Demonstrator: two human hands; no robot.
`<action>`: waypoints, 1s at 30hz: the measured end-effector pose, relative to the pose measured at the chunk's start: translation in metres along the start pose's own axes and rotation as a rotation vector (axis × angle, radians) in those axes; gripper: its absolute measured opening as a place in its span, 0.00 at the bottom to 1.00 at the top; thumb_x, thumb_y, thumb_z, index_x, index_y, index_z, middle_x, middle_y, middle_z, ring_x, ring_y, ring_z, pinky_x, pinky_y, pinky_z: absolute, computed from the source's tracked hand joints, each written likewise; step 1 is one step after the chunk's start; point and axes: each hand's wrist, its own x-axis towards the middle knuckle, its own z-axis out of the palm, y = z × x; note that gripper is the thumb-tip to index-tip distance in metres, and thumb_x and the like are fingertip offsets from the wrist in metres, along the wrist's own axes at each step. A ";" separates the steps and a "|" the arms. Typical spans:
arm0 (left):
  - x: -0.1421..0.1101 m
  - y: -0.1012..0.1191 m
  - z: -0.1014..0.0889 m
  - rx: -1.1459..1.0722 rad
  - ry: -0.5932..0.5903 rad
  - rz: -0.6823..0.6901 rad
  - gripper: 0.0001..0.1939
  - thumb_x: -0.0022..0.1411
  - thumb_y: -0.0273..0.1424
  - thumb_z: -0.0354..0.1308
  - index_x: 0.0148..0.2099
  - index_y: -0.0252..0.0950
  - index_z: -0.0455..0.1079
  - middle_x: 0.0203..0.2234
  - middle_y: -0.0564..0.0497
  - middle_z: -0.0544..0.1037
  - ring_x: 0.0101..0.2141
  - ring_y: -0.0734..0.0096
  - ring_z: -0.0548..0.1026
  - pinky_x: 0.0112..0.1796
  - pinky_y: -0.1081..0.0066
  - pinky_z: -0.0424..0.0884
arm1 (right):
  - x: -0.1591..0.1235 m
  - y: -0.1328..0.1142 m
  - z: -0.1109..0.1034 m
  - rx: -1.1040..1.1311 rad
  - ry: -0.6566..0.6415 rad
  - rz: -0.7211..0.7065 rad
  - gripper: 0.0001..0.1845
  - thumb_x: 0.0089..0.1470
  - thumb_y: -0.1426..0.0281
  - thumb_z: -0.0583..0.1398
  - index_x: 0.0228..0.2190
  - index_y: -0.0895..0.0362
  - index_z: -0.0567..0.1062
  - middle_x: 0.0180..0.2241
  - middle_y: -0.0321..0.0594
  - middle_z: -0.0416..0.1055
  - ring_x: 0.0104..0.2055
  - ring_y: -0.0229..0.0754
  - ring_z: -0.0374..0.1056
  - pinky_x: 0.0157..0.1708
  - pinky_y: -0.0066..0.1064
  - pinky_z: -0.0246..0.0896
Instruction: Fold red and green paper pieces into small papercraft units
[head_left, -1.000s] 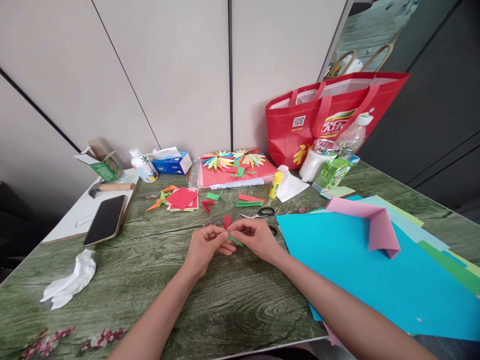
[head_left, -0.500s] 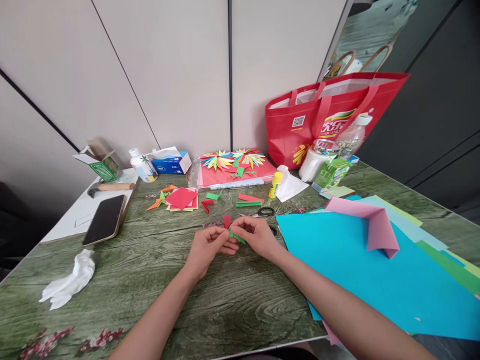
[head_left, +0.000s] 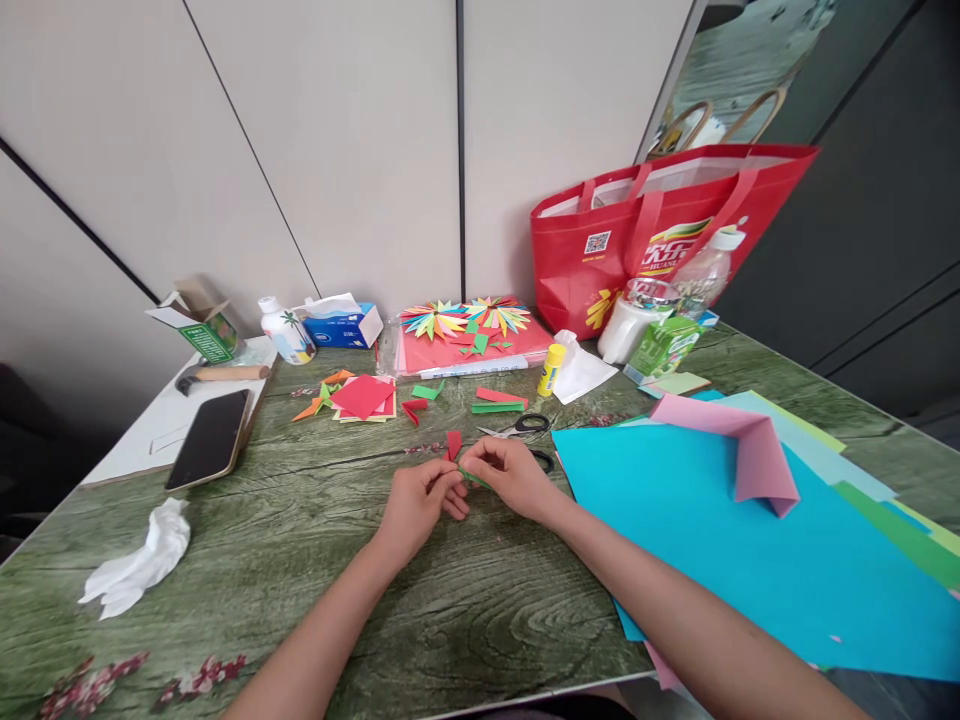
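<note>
A small folded strip of green paper (head_left: 474, 480) is pinched in the fingertips of my right hand (head_left: 517, 482). My left hand (head_left: 417, 508) has its thumb and forefinger closed at the other end of this strip, its lower fingers curled beneath. Fingers cover most of the paper. Just beyond the fingertips, a red paper piece (head_left: 454, 442) shows, its lower end hidden by my hands. Black-handled scissors (head_left: 525, 428) lie behind my right hand, one handle loop partly covered. Past them rest a red paper strip (head_left: 502, 397) and a green strip (head_left: 498, 407).
Blue paper sheets (head_left: 675, 530) with a folded pink piece (head_left: 757, 450) spread at right. A yellow glue stick (head_left: 551, 370) stands near a red bag (head_left: 592, 260). Left are paper squares (head_left: 367, 397), a phone (head_left: 210, 440), a hammer (head_left: 225, 373) and crumpled tissue (head_left: 139, 560).
The green strip has turned between my fingertips and now shows a thinner edge. My left hand has shifted slightly, with its fingers curled a little more. The surrounding things stay put.
</note>
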 end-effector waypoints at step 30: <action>-0.011 0.007 0.004 0.224 0.075 0.075 0.10 0.52 0.33 0.54 0.23 0.35 0.60 0.11 0.57 0.66 0.10 0.79 0.65 0.11 0.81 0.58 | -0.010 -0.010 0.009 -0.061 0.092 -0.087 0.08 0.49 0.69 0.56 0.21 0.58 0.69 0.22 0.36 0.67 0.26 0.36 0.61 0.28 0.28 0.56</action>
